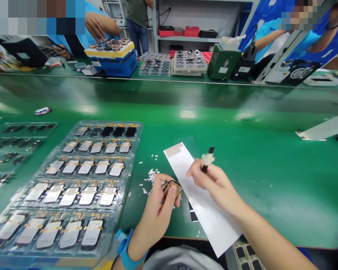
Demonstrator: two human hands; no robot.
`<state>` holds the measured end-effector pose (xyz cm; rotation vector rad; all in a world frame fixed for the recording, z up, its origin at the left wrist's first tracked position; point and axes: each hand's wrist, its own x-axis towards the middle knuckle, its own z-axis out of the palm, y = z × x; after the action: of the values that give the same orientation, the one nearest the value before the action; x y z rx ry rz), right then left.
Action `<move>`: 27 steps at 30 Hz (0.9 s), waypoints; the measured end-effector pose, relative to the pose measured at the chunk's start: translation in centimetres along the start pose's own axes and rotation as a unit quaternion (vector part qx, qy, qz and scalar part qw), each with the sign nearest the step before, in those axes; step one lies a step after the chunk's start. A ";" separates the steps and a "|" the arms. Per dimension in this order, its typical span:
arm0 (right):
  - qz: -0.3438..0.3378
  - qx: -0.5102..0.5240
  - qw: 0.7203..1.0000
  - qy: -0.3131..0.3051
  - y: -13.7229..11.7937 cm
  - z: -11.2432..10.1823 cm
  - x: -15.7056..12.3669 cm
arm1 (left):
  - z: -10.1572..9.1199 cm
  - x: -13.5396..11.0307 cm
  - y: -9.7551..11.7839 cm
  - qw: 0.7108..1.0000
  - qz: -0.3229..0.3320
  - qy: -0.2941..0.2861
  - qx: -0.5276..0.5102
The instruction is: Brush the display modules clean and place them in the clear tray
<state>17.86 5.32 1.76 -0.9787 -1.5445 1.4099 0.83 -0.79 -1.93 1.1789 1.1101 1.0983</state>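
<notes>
Left hand (pixel 156 215) holds component (pixel 171 187); right hand (pixel 216 183) holds swab (pixel 207 159).

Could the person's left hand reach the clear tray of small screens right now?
Probably yes. The left hand lies right beside the clear tray of small screens, with only white flecks on the green bench between them, though it pinches a small part.

The left hand (pixel 157 213), with a blue wrist strap (pixel 125 249), pinches a small component (pixel 171 186) with an orange flex cable (pixel 165 183). The right hand (pixel 214 183) holds a black stick (pixel 211 150) tipped with white fluff (pixel 207 158) over a white sheet (pixel 214 228) on the green surface (pixel 270 187), beside a plastic tray (pixel 126 180) of screens (pixel 87 196).
</notes>
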 end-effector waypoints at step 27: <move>0.004 0.047 0.998 0.050 6.8 -3.1 9.5 | 0.9 4.5 1.1 0.860 0.064 -0.046 0.504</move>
<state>17.39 15.74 -4.25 -0.9848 -1.3907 1.4042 2.20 3.66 -1.05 2.1090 1.6097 0.4863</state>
